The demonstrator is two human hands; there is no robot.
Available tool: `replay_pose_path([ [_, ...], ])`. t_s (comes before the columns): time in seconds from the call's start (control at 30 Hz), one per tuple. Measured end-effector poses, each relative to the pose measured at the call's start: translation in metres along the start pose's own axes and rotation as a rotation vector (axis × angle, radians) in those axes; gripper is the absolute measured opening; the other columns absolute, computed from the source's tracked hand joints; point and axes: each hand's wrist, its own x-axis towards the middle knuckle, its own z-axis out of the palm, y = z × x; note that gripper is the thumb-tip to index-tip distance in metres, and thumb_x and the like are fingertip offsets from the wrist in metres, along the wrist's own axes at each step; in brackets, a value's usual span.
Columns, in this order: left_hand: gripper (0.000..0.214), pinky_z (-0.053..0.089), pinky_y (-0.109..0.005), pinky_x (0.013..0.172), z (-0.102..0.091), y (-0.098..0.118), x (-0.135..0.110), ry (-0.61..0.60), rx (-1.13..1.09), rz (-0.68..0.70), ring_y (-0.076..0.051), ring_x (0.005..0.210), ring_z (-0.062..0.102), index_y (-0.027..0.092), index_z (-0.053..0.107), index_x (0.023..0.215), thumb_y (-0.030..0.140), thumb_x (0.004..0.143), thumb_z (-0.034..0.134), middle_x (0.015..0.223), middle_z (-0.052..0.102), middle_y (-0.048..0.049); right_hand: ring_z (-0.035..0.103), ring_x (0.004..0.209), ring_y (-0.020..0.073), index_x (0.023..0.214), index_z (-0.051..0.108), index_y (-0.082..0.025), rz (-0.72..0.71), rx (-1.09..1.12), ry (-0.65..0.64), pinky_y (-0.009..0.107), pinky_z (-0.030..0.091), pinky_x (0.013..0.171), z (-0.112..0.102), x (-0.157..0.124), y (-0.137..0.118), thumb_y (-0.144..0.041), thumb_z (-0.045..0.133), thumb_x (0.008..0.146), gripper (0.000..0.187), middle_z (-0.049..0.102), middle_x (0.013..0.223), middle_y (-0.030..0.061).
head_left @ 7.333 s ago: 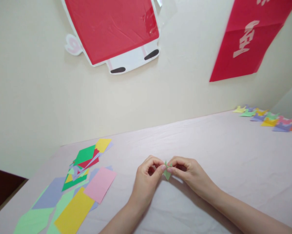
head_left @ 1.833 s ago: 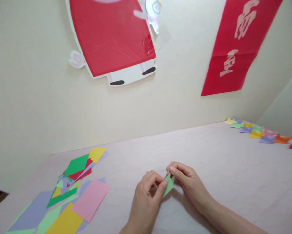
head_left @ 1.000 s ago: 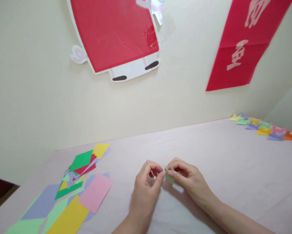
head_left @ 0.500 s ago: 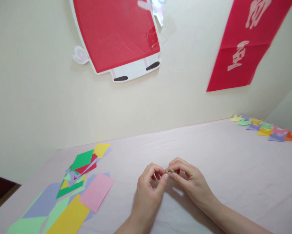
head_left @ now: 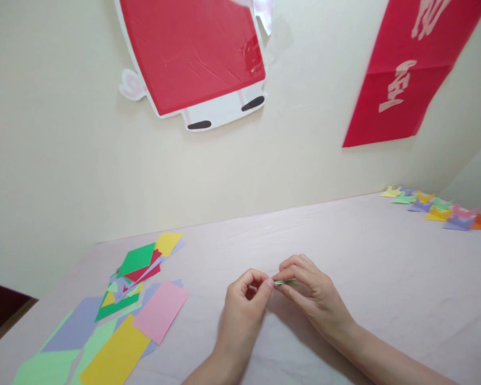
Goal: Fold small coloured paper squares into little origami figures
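Note:
A small folded piece of green paper (head_left: 284,282) is held between both hands above the table, mostly covered by fingers. My left hand (head_left: 246,302) pinches its left end between thumb and forefinger. My right hand (head_left: 314,291) grips the right part, thumb below and fingers above. Only a thin green edge shows, so the folded shape cannot be made out.
Loose coloured paper sheets, among them a pink sheet (head_left: 161,312) and a yellow sheet (head_left: 115,353), lie on the left of the cloth-covered table (head_left: 208,251). Several folded paper figures (head_left: 438,213) stand in rows at the far right. Behind rises a wall (head_left: 296,160) with red decorations.
The green paper has turned and now shows as a thin flat edge. My left fingers have closed tighter at its end; the right fingers have shifted slightly. The view has moved a little.

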Motion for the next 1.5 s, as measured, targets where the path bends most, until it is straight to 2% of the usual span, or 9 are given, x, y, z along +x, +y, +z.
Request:
replay_pose_path([
  [0.17, 0.025, 0.034, -0.023, 0.06, -0.001, 0.002, 0.002, -0.045, -0.122, -0.078, -0.011, 0.06, 0.043, 0.016, 0.061, 0.068, 0.039, 0.076, 0.065, 0.063, 0.053, 0.0024, 0.056, 0.083, 0.0206, 0.084, 0.071, -0.025, -0.021, -0.013, 0.012, 0.032, 0.044, 0.074, 0.0, -0.001, 0.002, -0.022, 0.063, 0.088, 0.009, 0.063, 0.081, 0.0034],
  [0.4, 0.026, 0.034, -0.02, 0.053, -0.006, 0.005, 0.008, -0.187, -0.367, -0.319, -0.008, 0.055, 0.045, 0.014, 0.061, 0.068, 0.037, 0.068, 0.073, 0.063, 0.054, 0.0018, 0.057, 0.083, 0.0208, 0.085, 0.072, -0.025, -0.018, -0.01, 0.01, 0.033, 0.045, 0.075, -0.001, 0.0, 0.0, -0.022, 0.062, 0.088, 0.011, 0.064, 0.082, 0.0036],
  [0.63, 0.028, 0.036, -0.019, 0.053, -0.011, 0.009, 0.01, -0.251, -0.429, -0.382, -0.007, 0.055, 0.046, 0.012, 0.064, 0.068, 0.036, 0.064, 0.08, 0.063, 0.055, 0.0007, 0.059, 0.08, 0.0205, 0.082, 0.071, -0.023, -0.035, -0.029, 0.01, 0.032, 0.046, 0.072, -0.001, 0.002, -0.001, -0.029, 0.062, 0.09, 0.014, 0.065, 0.078, 0.004],
  [0.87, 0.029, 0.038, -0.018, 0.051, -0.016, 0.01, 0.013, -0.315, -0.43, -0.437, -0.007, 0.054, 0.048, 0.012, 0.064, 0.07, 0.034, 0.062, 0.08, 0.063, 0.056, -0.0002, 0.058, 0.078, 0.0188, 0.081, 0.07, -0.022, -0.071, -0.02, -0.018, 0.03, 0.045, 0.071, -0.002, 0.001, 0.001, -0.029, 0.059, 0.093, 0.017, 0.064, 0.077, 0.0036],
  [1.03, 0.028, 0.038, -0.019, 0.052, -0.016, 0.005, 0.014, -0.328, -0.346, -0.344, -0.009, 0.056, 0.048, 0.014, 0.06, 0.074, 0.038, 0.069, 0.073, 0.065, 0.055, 0.0006, 0.057, 0.078, 0.0179, 0.077, 0.068, -0.021, 0.006, 0.065, -0.026, 0.029, 0.043, 0.072, -0.001, 0.002, 0.002, -0.03, 0.062, 0.091, 0.017, 0.062, 0.075, 0.002],
  [1.2, 0.015, 0.036, -0.022, 0.057, -0.012, 0.003, 0.01, -0.236, -0.021, -0.029, -0.01, 0.058, 0.045, 0.015, 0.061, 0.079, 0.03, 0.076, 0.063, 0.067, 0.055, 0.0019, 0.055, 0.076, 0.0172, 0.072, 0.065, -0.02, 0.182, 0.194, -0.011, 0.027, 0.041, 0.071, 0.001, 0.001, 0.003, -0.035, 0.065, 0.088, 0.021, 0.059, 0.075, 0.0008],
  [1.27, 0.012, 0.037, -0.023, 0.06, -0.011, 0.003, 0.008, -0.192, 0.085, 0.056, -0.011, 0.061, 0.047, 0.016, 0.061, 0.079, 0.028, 0.079, 0.06, 0.071, 0.058, 0.0007, 0.054, 0.075, 0.0169, 0.072, 0.064, -0.02, 0.243, 0.259, -0.008, 0.027, 0.041, 0.07, 0.003, 0.001, 0.004, -0.037, 0.066, 0.086, 0.023, 0.058, 0.075, 0.0007],
  [1.5, 0.016, 0.041, -0.024, 0.063, -0.007, 0.003, 0.003, -0.116, 0.242, 0.183, -0.014, 0.067, 0.053, 0.018, 0.059, 0.076, 0.029, 0.086, 0.054, 0.074, 0.06, -0.0007, 0.049, 0.069, 0.0148, 0.071, 0.061, -0.018, 0.385, 0.425, -0.03, 0.025, 0.039, 0.065, 0.006, 0.001, 0.003, -0.042, 0.066, 0.082, 0.027, 0.054, 0.072, -0.0007],
])
